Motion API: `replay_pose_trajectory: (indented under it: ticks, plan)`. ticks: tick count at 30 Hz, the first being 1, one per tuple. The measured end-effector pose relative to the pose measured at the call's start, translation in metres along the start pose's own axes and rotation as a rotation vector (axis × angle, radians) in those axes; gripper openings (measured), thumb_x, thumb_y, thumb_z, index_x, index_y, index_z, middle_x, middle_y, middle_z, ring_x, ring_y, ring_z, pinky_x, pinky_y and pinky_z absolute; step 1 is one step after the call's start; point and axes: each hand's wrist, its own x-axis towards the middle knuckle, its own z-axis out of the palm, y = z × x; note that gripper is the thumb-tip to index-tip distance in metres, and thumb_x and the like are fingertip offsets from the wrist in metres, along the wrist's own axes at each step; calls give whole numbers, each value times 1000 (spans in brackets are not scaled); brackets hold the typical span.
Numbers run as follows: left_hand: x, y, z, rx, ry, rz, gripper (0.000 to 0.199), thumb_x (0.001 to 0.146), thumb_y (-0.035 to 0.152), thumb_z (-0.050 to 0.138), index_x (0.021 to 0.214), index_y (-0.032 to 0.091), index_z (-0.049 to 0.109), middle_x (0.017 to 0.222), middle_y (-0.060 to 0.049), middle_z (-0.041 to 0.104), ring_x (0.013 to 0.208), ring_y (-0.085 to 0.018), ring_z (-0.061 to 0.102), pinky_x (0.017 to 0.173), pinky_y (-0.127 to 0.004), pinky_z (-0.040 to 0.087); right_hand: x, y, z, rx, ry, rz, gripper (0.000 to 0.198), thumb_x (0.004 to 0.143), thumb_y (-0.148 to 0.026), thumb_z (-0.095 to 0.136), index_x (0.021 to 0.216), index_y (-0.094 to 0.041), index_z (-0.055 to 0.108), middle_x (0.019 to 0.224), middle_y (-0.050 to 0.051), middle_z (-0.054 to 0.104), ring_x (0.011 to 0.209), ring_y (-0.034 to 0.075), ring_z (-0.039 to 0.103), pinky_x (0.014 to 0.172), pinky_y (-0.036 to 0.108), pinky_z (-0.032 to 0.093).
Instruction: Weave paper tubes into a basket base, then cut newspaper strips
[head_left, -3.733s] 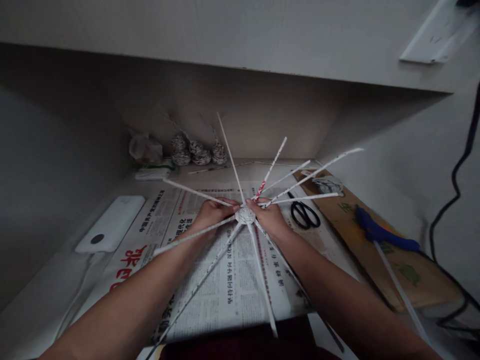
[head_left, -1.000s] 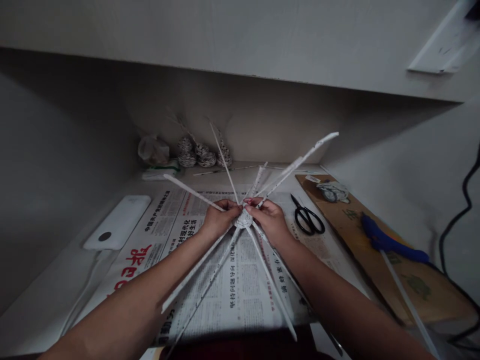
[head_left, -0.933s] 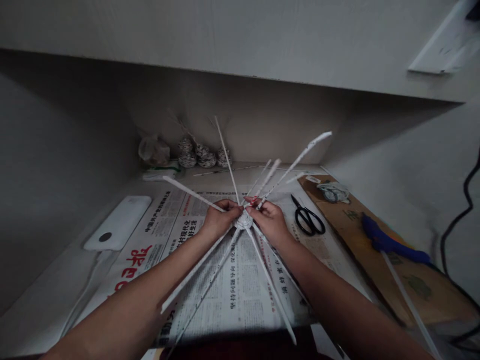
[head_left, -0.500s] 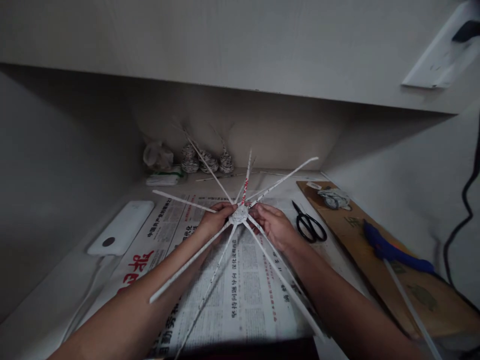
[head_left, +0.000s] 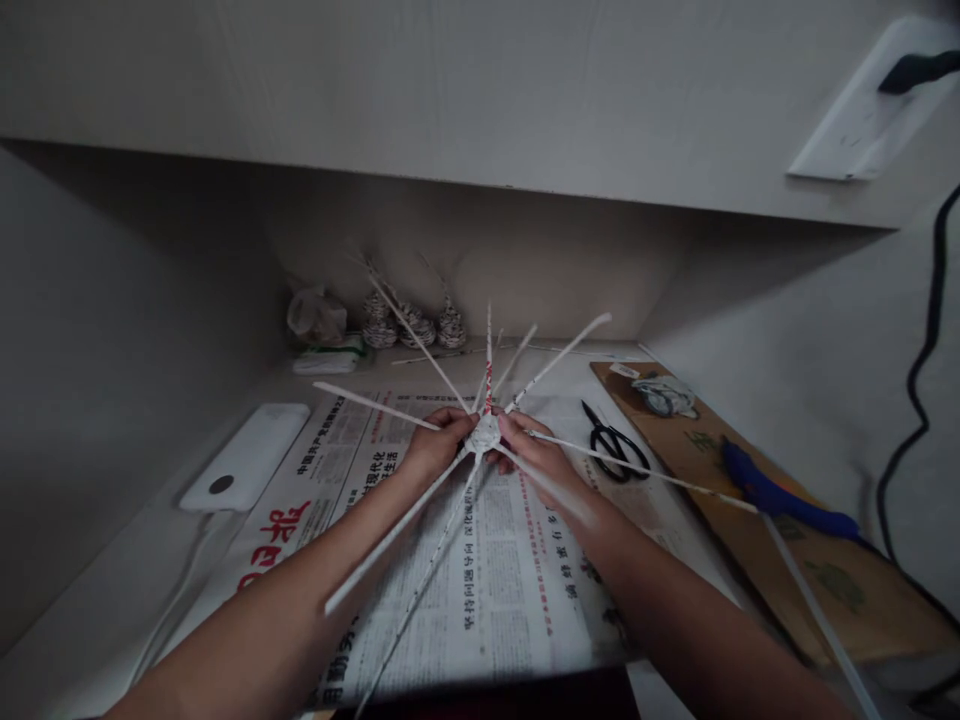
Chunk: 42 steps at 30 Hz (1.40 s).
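Between my hands is a small woven paper base (head_left: 484,434), with several rolled newspaper strips (head_left: 395,535) radiating from it like spokes. My left hand (head_left: 439,440) pinches the base's left rim, thumb on top. On the right rim, my right hand (head_left: 534,447) closes its thumb and fingers, and one strip (head_left: 645,468) runs out from it to the right. The undersides of both hands are partly hidden by the base and strips. A newspaper sheet (head_left: 491,560) lies flat beneath.
Black scissors (head_left: 616,450) lie right of my hands. Beyond them, a blue glue gun (head_left: 780,500) rests on a cardboard piece (head_left: 705,440). A white power bank (head_left: 247,455) lies left. Several woven gourd shapes (head_left: 451,325) stand at the back, under an overhanging panel (head_left: 465,90).
One strip on the right has swung from pointing toward me to pointing out over the scissors. My right hand has shifted closer onto the base, and another spoke there is blurred with motion.
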Motion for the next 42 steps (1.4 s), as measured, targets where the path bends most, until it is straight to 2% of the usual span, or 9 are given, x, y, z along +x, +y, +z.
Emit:
replay_pose_trajectory:
  ticks: [5,12,16,20,24,28,31,36,42]
  plan:
    - [-11,10,8,53,14,-4,29,51,38,81,65,17,67,58,0,64,53,-13,54,54,-26,41,3,8,3,46,146,-74,40,59,-43,86,87,-19,73,69,-1,70,62,15,62,61,28,48]
    - [-14,11,13,-62,15,-43,32,47,36,84,64,16,66,56,2,62,51,-12,52,53,-25,39,6,19,3,31,211,-91,33,64,-41,81,86,-18,75,72,1,73,67,18,65,69,31,49]
    - [-14,12,12,-73,-22,-81,33,48,35,85,66,16,66,57,2,62,50,-11,52,52,-24,38,5,16,5,108,181,-80,37,61,-40,84,90,-19,73,69,0,71,64,16,64,67,31,50]
    - [-14,12,9,-47,-53,-70,31,50,35,85,67,16,67,58,2,63,50,-11,51,52,-24,38,5,14,7,125,229,-85,34,60,-40,84,81,-20,67,63,-3,67,56,15,59,58,28,47]
    - [-14,11,8,30,-61,-18,29,52,36,84,65,16,68,58,1,63,52,-12,51,54,-25,37,6,15,5,-27,287,-151,25,66,-38,77,71,-21,59,57,-5,60,52,13,54,53,27,43]
    - [-15,10,9,59,-49,-12,27,53,36,83,63,16,69,57,1,62,52,-12,51,52,-25,37,8,19,2,-228,328,-208,18,72,-35,69,69,-20,59,59,-4,59,55,14,53,54,26,42]
    - [-15,8,9,58,-38,-30,26,54,35,83,64,16,69,56,0,62,50,-12,50,51,-25,37,9,21,2,-219,322,-209,17,73,-33,67,67,-20,58,59,-4,58,55,13,52,53,26,42]
    - [-11,8,7,32,-24,-8,29,50,34,85,66,14,70,60,-1,65,54,-12,54,54,-24,39,6,20,2,-45,227,-142,25,69,-39,75,78,-18,64,60,-3,61,52,13,52,51,25,41]
    - [-15,11,7,58,-113,-51,27,53,34,85,66,14,71,54,2,61,47,-9,46,48,-22,32,2,15,5,65,183,-64,31,64,-42,82,74,-16,69,60,-2,63,53,13,54,53,26,42]
